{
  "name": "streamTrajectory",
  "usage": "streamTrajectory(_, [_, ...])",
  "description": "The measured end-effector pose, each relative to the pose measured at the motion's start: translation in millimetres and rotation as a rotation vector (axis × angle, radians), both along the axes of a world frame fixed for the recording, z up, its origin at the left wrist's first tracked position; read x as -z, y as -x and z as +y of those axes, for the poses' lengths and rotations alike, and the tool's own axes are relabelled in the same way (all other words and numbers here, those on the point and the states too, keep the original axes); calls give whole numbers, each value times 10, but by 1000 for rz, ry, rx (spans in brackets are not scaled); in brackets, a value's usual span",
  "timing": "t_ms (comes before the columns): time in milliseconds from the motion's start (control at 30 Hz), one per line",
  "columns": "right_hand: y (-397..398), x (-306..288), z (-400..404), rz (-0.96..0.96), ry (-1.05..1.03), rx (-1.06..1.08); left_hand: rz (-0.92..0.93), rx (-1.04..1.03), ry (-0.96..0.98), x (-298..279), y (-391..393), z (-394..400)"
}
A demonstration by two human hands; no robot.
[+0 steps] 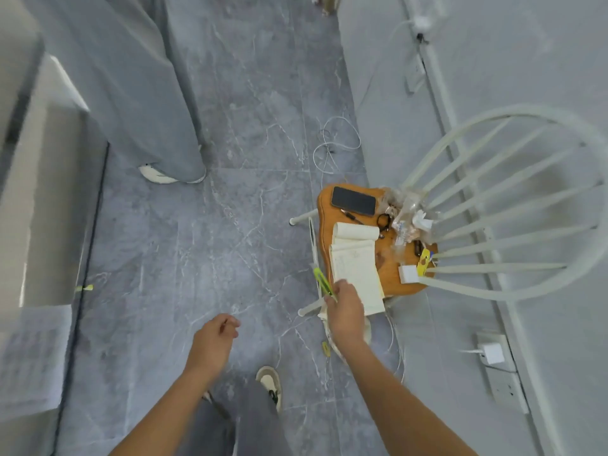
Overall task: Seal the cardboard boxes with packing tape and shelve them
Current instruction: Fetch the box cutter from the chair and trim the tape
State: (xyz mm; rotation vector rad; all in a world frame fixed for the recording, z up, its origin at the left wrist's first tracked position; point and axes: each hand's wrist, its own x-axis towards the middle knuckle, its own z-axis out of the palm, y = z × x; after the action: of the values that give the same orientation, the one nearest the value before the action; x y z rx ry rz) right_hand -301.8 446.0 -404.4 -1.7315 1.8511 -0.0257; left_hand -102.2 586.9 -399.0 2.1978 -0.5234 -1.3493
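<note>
The right hand (343, 311) reaches forward toward two o'clock, its back to the camera, with the fingers curled round a slim yellow-green tool (324, 284), probably a box cutter, though motion blur leaves that unsure. The tool sticks out of the fist toward eleven o'clock, its tip over the front edge of the chair seat. The knuckles lie just over the near end of an open notepad (357, 268), whose top page is rolled back; faint handwriting shows on the sheet but is too small to read.

The left hand (214, 343) hangs lower, at about eleven o'clock from the person's shoe (270, 385), fingers loosely curled and holding nothing, thumb and forefinger close together.

No cardboard box or tape roll can be made out clearly; the pale blurred shapes at nine o'clock may be furniture or cartons, and I cannot tell which.

The notepad lies on the orange wooden seat of a white spindle-back chair (500, 199). Beyond it, at twelve o'clock on the seat, rests a dark phone (353, 200) face up, with a pen (352, 217) just beside it. At three o'clock from the notepad sit crumpled clear plastic wrappers (406, 218), a yellow tag (423, 260) and a small white block (408, 274). White cables (332, 143) loop over the grey marble-patterned floor (230, 241). Another person's grey trouser leg (154, 110) stands at ten o'clock. A white charger (492, 353) is plugged in at four o'clock.
</note>
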Motion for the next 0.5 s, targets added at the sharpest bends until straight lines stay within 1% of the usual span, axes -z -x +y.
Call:
streamTrajectory(200, [-927,-858,777,-54,-126,-280,1,-243,68,-823,-663,564])
streamTrajectory(300, [-1609,-1235,1119,-114,-77,-500,-20,-435,168,-1250,-1153,961])
streamTrajectory(367, [-2080,-1458,1364,-209,-75,-629,-70,-528,244,-1557,-1530,1267])
streamTrajectory(500, [-3039,-1878,1818,-297,-18,-851,-197,-760,352,-2111,-2239,2033])
